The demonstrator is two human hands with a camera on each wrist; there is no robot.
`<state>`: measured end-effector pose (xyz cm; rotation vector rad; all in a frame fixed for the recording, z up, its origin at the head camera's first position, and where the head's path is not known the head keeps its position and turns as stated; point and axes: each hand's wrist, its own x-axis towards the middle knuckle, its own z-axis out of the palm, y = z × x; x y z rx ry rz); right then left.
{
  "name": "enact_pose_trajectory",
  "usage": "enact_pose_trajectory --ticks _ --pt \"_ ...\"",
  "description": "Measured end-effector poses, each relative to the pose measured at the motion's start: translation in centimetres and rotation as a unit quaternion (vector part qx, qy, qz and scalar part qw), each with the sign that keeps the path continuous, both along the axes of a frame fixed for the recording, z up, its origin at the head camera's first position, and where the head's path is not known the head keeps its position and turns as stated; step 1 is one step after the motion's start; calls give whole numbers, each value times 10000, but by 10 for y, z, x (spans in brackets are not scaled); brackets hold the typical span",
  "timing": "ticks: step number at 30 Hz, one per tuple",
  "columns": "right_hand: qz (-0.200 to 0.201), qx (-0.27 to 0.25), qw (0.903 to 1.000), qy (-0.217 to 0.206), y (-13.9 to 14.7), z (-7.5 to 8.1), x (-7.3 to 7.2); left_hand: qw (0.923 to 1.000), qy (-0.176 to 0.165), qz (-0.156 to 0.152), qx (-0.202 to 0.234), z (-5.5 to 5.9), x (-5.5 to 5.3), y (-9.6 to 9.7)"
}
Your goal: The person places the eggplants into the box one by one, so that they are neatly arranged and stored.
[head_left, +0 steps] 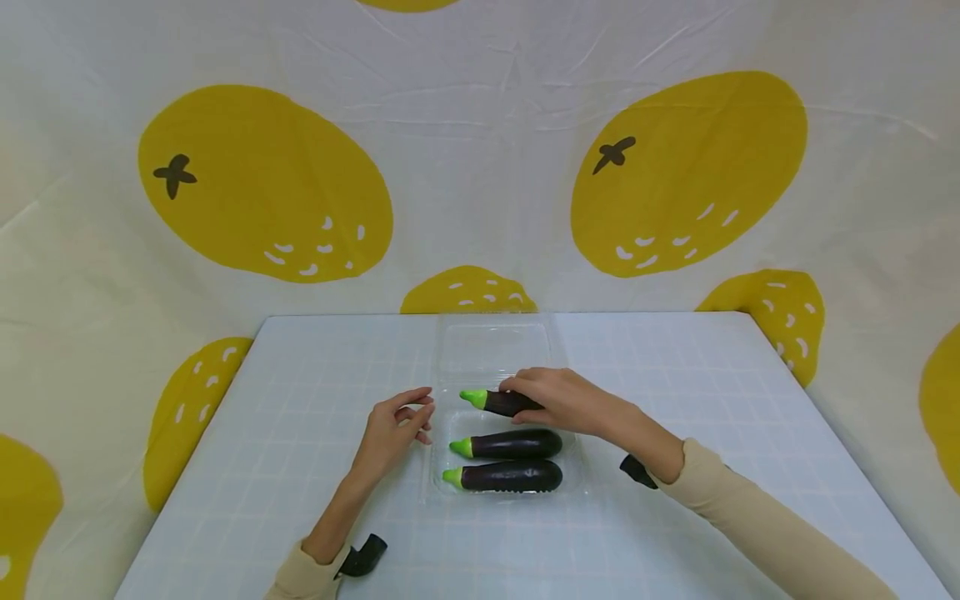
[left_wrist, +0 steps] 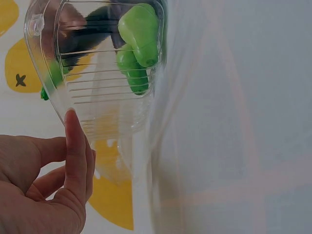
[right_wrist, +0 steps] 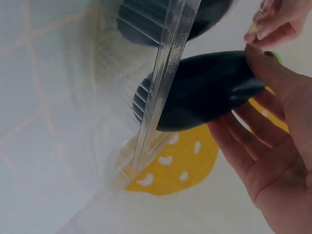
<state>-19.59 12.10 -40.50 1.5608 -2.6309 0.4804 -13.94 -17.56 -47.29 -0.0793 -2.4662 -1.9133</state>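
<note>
One eggplant [head_left: 502, 403] is being gripped by the right hand [head_left: 570, 400], its rounded end dipping below the rim of a clear container [head_left: 459, 421] on the counter [head_left: 337, 375]. The left hand [head_left: 386, 440] is holding nothing, its loose fingers reaching to the container's left edge. Two other eggplants [head_left: 517, 444] are lying inside, nearer the person; the open lid [head_left: 495, 350] is extending beyond.
</note>
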Motion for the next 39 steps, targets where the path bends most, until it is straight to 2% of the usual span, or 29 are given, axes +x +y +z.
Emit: enact_pose_trajectory --ticks 14,20,28,39 --pt "-15 456 9989 -65 -12 -13 -3 10000 23 70 58 -1 -1 1" --pt "121 524 9985 60 -15 -18 -2 10000 28 67 -19 -3 -2 0" --pt "79 714 9973 126 -19 -23 -3 9999 3 99 27 -4 -2 1" --pt "-43 671 9971 -351 -20 -25 -2 10000 63 47 -5 -3 -1 1"
